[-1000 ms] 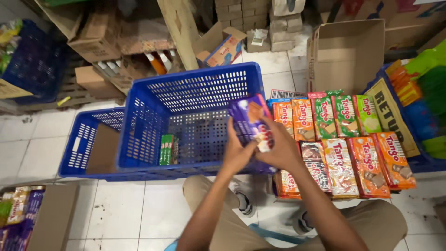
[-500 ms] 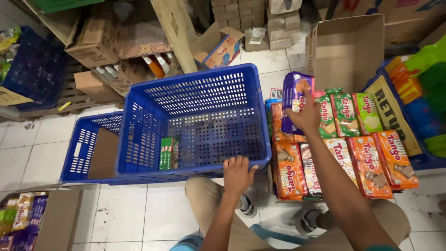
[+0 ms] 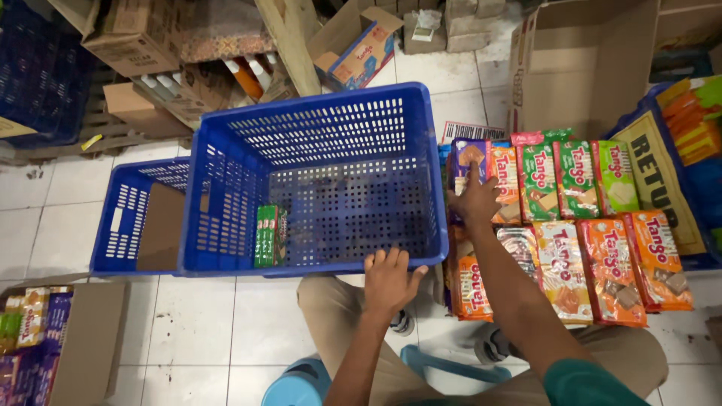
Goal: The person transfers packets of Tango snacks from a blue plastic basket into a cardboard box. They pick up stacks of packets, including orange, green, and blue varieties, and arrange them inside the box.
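— Left hand point(image 3: 389, 280)?
— Resting on the near rim of the big blue crate point(image 3: 316, 180), fingers curled loosely over the edge, gripping nothing else.
— Right hand point(image 3: 474, 201)?
— Reaching out over the wafer packs point(image 3: 571, 225), grip mostly open, fingers pressing flat on the purple pack point(image 3: 468, 156). Touching it, not closing around it.
— Purple pack sitting where?
— Standing at the left end of the back row, just beside the crate's right wall, touching an orange pack point(image 3: 505, 174) on its right.
— Rest of that row?
— Running on rightward: green packs point(image 3: 558, 179), then a lighter green one at the far end. Lying in front: a second row in orange and brown wrappers, overlapping a little.
— Anything in the crate?
— Leaning against the left wall, one green pack point(image 3: 268, 236) on its edge. Otherwise just perforated floor showing.
— Around it?
— Sitting behind and to the left, partly under the big one, a second blue crate point(image 3: 135, 218) with brown cardboard inside. Standing open behind the packs, a cardboard box point(image 3: 583, 68). Showing at the lower left, a carton of mixed packs point(image 3: 34, 338). All resting on a white tiled floor point(image 3: 203, 338).
— Seat?
— Peeking out at the bottom edge, a light blue stool point(image 3: 293, 383), between the knees.
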